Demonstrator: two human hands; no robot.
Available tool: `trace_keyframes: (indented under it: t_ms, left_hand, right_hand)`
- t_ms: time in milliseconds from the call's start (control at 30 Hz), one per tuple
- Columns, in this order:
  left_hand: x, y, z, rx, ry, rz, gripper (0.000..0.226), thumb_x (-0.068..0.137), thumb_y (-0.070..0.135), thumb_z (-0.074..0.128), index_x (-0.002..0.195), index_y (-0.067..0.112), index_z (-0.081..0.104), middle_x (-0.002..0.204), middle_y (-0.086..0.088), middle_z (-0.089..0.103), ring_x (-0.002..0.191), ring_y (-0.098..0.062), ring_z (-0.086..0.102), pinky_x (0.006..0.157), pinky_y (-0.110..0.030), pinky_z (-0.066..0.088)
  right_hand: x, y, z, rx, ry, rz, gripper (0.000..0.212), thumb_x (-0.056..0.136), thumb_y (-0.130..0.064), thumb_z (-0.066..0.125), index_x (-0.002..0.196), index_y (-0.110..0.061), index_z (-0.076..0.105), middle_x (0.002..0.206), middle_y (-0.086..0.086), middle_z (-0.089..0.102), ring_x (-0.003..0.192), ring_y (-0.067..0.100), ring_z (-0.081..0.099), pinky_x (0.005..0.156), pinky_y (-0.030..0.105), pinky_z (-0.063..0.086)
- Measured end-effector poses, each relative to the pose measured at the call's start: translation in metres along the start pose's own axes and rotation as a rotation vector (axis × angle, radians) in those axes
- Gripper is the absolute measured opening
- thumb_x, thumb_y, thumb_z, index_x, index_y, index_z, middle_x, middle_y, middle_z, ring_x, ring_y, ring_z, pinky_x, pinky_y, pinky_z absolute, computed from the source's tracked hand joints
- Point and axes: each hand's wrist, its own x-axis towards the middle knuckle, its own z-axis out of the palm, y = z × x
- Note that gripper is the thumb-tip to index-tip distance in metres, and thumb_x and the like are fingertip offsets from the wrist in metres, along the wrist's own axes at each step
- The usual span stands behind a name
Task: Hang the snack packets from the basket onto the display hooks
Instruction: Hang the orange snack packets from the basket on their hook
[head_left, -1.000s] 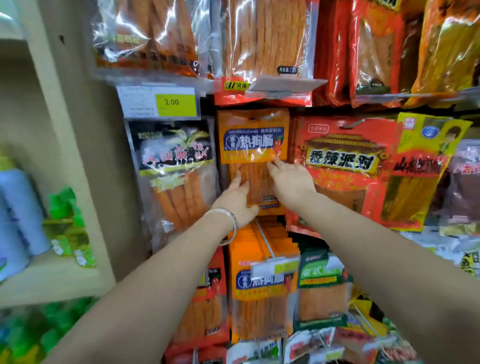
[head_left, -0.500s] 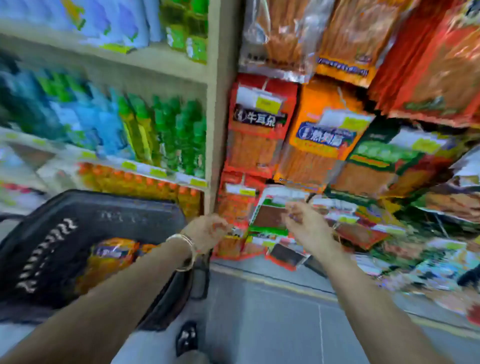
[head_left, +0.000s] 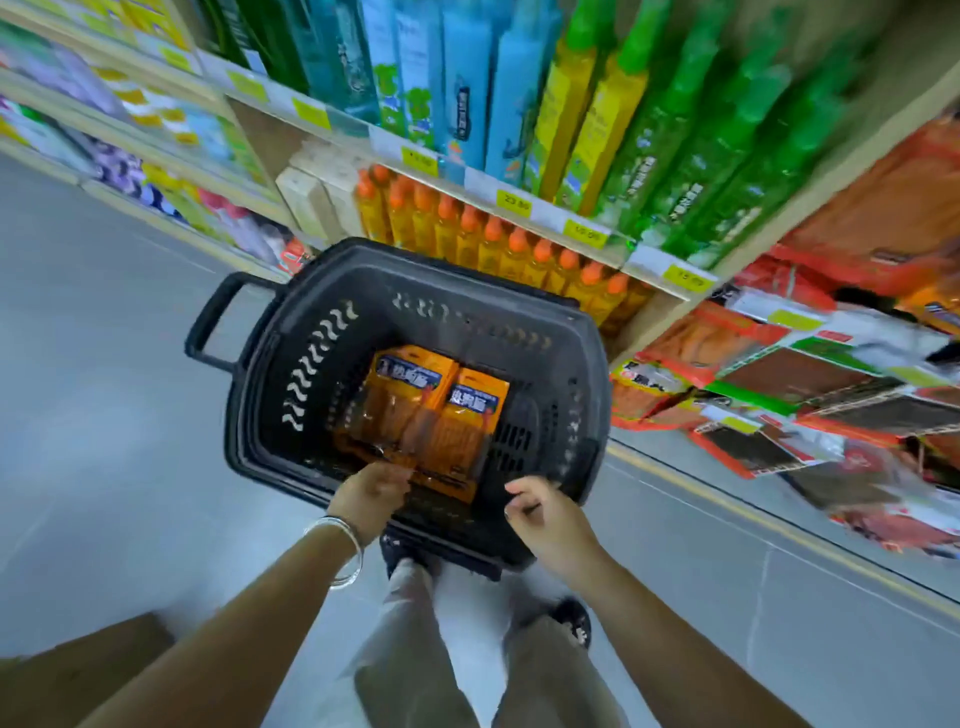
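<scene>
Snack packets (head_left: 421, 410) overlapped inside basket (head_left: 291, 332). Left hand (head_left: 370, 496) at their near edge, fingers curled, grip unclear. Right hand (head_left: 545, 514) over basket's near rim, fingers loose, empty. Risk: slick overlapping film, grabs two or slips.

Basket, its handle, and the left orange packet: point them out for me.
basket (head_left: 311, 364): head view, left inner wall with wavy slots.
handle (head_left: 205, 322): head view, middle of the bar.
left orange packet (head_left: 410, 375): head view, blue label near its top.
</scene>
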Motion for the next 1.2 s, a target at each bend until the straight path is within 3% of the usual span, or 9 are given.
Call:
trace_keyframes:
  t_ms: [133, 267, 467, 533, 633, 767, 900, 1000, 1200]
  left_hand:
    - [0.051, -0.013, -0.037, -0.065, 0.005, -0.03, 0.032, 0.087, -0.002, 0.043, 0.084, 0.023, 0.064, 0.093, -0.013, 0.067, 0.092, -0.036, 0.064, 0.086, -0.049, 0.052]
    - [0.106, -0.013, -0.049, -0.07, -0.028, -0.08, 0.021, 0.085, 0.007, 0.046, 0.088, 0.018, 0.063, 0.097, -0.015, 0.067, 0.084, -0.029, 0.063, 0.077, -0.031, 0.052]
    - [0.184, -0.034, -0.049, 0.143, -0.124, -0.162, 0.02, 0.091, 0.015, 0.052, 0.107, 0.016, 0.065, 0.111, -0.01, 0.065, 0.1, -0.027, 0.061, 0.09, -0.031, 0.046]
    - [0.203, -0.042, -0.047, 0.195, -0.141, -0.191, 0.022, 0.093, 0.017, 0.05, 0.109, 0.016, 0.065, 0.115, -0.01, 0.064, 0.105, -0.026, 0.059, 0.092, -0.029, 0.043]
    - [0.225, -0.047, -0.044, 0.247, -0.167, -0.207, 0.025, 0.095, 0.021, 0.047, 0.108, 0.012, 0.066, 0.113, -0.013, 0.064, 0.105, -0.027, 0.058, 0.085, -0.024, 0.041]
    - [0.242, -0.047, -0.045, 0.177, -0.105, -0.21, 0.023, 0.092, 0.024, 0.051, 0.11, 0.019, 0.064, 0.114, -0.01, 0.065, 0.106, -0.027, 0.059, 0.095, -0.032, 0.045]
    - [0.248, -0.048, -0.044, 0.137, -0.038, -0.177, 0.022, 0.089, 0.028, 0.054, 0.11, 0.026, 0.063, 0.108, -0.003, 0.066, 0.102, -0.021, 0.06, 0.094, -0.033, 0.047]
    - [0.248, -0.049, -0.042, 0.128, -0.066, -0.159, 0.023, 0.088, 0.03, 0.056, 0.11, 0.029, 0.061, 0.106, 0.002, 0.062, 0.102, -0.018, 0.058, 0.092, -0.028, 0.045]
    - [0.248, -0.053, -0.043, 0.123, -0.09, -0.172, 0.015, 0.089, 0.03, 0.056, 0.103, 0.031, 0.06, 0.113, 0.0, 0.063, 0.103, -0.017, 0.057, 0.089, -0.026, 0.042]
  right_hand:
    - [0.065, -0.031, 0.041, 0.075, -0.084, 0.099, 0.022, 0.096, -0.027, 0.051, 0.119, -0.028, 0.051, 0.097, -0.013, 0.057, 0.079, 0.002, 0.056, 0.061, 0.011, 0.04]
    - [0.132, -0.022, 0.077, 0.105, -0.121, 0.249, 0.022, 0.097, -0.028, 0.051, 0.118, -0.024, 0.052, 0.096, -0.01, 0.055, 0.083, 0.01, 0.056, 0.062, 0.018, 0.042]
    - [0.22, 0.011, 0.131, 0.249, 0.008, 0.429, 0.013, 0.09, -0.025, 0.062, 0.093, -0.013, 0.059, 0.09, 0.006, 0.061, 0.092, 0.028, 0.061, 0.082, 0.038, 0.048]
    - [0.249, 0.018, 0.149, 0.287, 0.054, 0.446, 0.022, 0.088, -0.034, 0.065, 0.086, -0.014, 0.056, 0.08, 0.004, 0.058, 0.085, 0.025, 0.058, 0.077, 0.035, 0.046]
    - [0.286, 0.018, 0.174, 0.401, 0.152, 0.491, 0.042, 0.08, -0.05, 0.068, 0.1, -0.014, 0.061, 0.089, -0.001, 0.062, 0.086, 0.02, 0.06, 0.075, 0.03, 0.045]
    - [0.316, 0.014, 0.2, 0.515, 0.242, 0.51, 0.039, 0.067, -0.061, 0.073, 0.082, -0.025, 0.065, 0.076, -0.01, 0.065, 0.069, 0.011, 0.061, 0.069, 0.026, 0.046]
    - [0.322, 0.022, 0.206, 0.485, 0.211, 0.456, 0.056, 0.073, -0.056, 0.072, 0.113, -0.02, 0.06, 0.106, -0.001, 0.067, 0.095, 0.021, 0.064, 0.084, 0.034, 0.051]
    - [0.313, 0.029, 0.197, 0.489, 0.227, 0.445, 0.043, 0.08, -0.049, 0.068, 0.107, -0.019, 0.057, 0.103, -0.001, 0.063, 0.089, 0.016, 0.06, 0.07, 0.026, 0.044]
    - [0.283, 0.042, 0.163, 0.693, 0.29, 0.457, 0.03, 0.085, -0.032, 0.068, 0.109, -0.021, 0.055, 0.111, 0.003, 0.063, 0.101, 0.023, 0.062, 0.086, 0.038, 0.049]
